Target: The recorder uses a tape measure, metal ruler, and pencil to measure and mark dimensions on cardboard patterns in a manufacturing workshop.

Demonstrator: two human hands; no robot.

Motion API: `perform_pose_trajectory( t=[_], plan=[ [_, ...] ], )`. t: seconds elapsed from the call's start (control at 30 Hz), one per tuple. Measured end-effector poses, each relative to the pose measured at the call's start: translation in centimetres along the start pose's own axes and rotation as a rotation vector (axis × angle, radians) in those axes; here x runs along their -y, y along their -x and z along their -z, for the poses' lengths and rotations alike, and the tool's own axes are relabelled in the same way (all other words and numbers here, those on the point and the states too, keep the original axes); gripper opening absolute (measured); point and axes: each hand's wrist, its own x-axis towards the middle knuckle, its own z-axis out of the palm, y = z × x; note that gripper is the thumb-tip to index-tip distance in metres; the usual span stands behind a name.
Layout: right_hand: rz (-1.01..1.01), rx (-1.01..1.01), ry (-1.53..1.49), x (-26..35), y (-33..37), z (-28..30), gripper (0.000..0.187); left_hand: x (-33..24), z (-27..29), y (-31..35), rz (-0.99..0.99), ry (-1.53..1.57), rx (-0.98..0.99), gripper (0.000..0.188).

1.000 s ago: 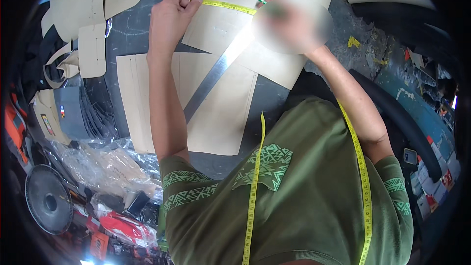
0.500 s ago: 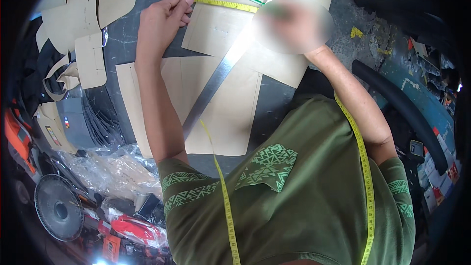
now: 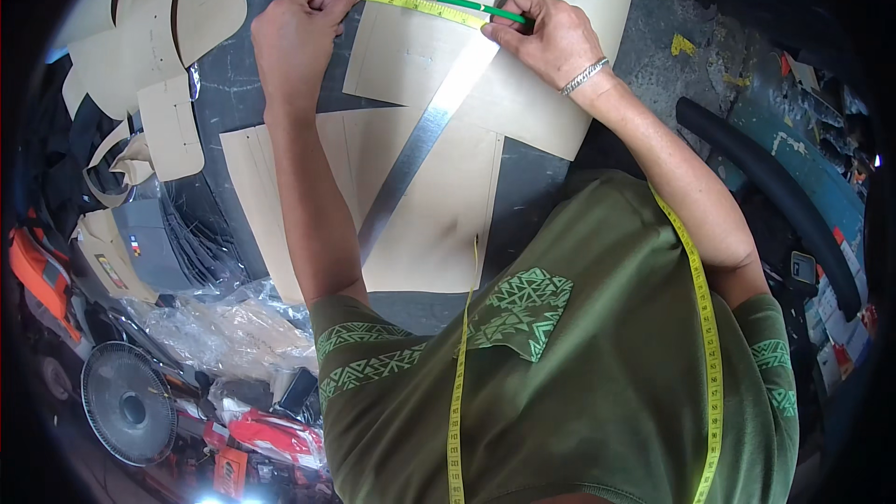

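Observation:
A short stretch of yellow tape measure [image 3: 401, 1] runs between my two hands over the upper tan card sheet [image 3: 401, 61]. My left hand [image 3: 301, 42] pinches its end just beyond that sheet's left edge. My right hand [image 3: 562, 42] grips the other end of this stretch, and a green pen [image 3: 467, 6] sticks out leftward from the same fingers. Below them, a long metal ruler [image 3: 429, 126] lies diagonally across the upper sheet and a lower tan sheet [image 3: 439, 187]. More tape hangs down both sides of my green shirt, one loose end over the lower sheet.
Tan cut-out pattern pieces [image 3: 173, 121] are piled at the far left of the dark table [image 3: 229, 65]. Nearer on the left are crumpled clear plastic [image 3: 224, 327] and a round fan [image 3: 129, 403]. A black curved tube [image 3: 775, 187] is on the right.
My left hand has shifted slightly left and up with the tape end. The pen has swung down closer to the tape in my right hand. The dangling tape end has swung right.

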Motion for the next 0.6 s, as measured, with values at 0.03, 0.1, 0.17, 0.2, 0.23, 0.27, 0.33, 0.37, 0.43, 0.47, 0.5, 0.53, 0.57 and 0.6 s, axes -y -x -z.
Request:
perform_pose_trajectory(
  t=[0.03, 0.1, 0.17, 0.2, 0.23, 0.27, 0.33, 0.37, 0.43, 0.47, 0.5, 0.53, 0.57, 0.6],
  plan=[
    [-0.009, 0.001, -0.013, 0.2, 0.0, 0.1, 0.029, 0.1, 0.0, 0.0, 0.005, 0.008, -0.006, 0.022],
    [-0.020, 0.004, -0.024, 0.6, -0.2, 0.5, 0.030, 0.1, 0.0, -0.1, 0.011, 0.018, -0.011, 0.022],
    [-0.024, 0.044, 0.039, 1.1, -0.2, 0.9, 0.030, 0.0, 0.1, -0.2, 0.011, 0.020, 0.006, 0.022],
    [-0.027, 0.044, 0.039, 1.0, -0.1, 0.9, 0.030, 0.0, 0.0, -0.1, 0.010, 0.021, 0.009, 0.022],
    [-0.032, 0.035, 0.031, 0.8, -0.2, 0.9, 0.030, -0.1, 0.0, -0.1, 0.003, 0.019, 0.000, 0.022],
    [-0.036, 0.025, 0.020, 0.7, -0.3, 0.8, 0.030, -0.2, 0.0, 0.0, -0.003, 0.015, -0.010, 0.023],
    [-0.046, 0.018, 0.009, 0.6, -0.4, 0.9, 0.029, 0.0, -0.1, -0.1, 0.002, 0.013, 0.004, 0.024],
    [-0.052, 0.012, -0.001, 0.6, -0.5, 0.9, 0.029, 0.1, 0.0, -0.2, 0.009, 0.011, 0.014, 0.026],
    [-0.060, 0.034, 0.022, 0.9, -0.6, 1.0, 0.029, 0.2, 0.1, -0.3, 0.006, 0.018, 0.017, 0.024],
    [-0.068, 0.055, 0.046, 0.9, -0.6, 1.1, 0.028, 0.1, 0.1, -0.3, 0.002, 0.027, 0.018, 0.022],
    [-0.070, 0.054, 0.047, 0.9, -0.7, 1.2, 0.028, 0.1, 0.1, -0.4, 0.001, 0.028, 0.020, 0.022],
    [-0.081, 0.060, 0.040, 0.9, -0.7, 1.2, 0.028, 0.0, 0.1, -0.4, 0.000, 0.028, 0.021, 0.022],
    [-0.092, 0.065, 0.034, 0.9, -0.7, 1.2, 0.028, 0.0, 0.1, -0.4, -0.001, 0.027, 0.022, 0.022],
    [-0.093, 0.065, 0.035, 0.8, -0.7, 1.2, 0.028, 0.0, 0.1, -0.4, -0.001, 0.028, 0.023, 0.022]
  ],
)
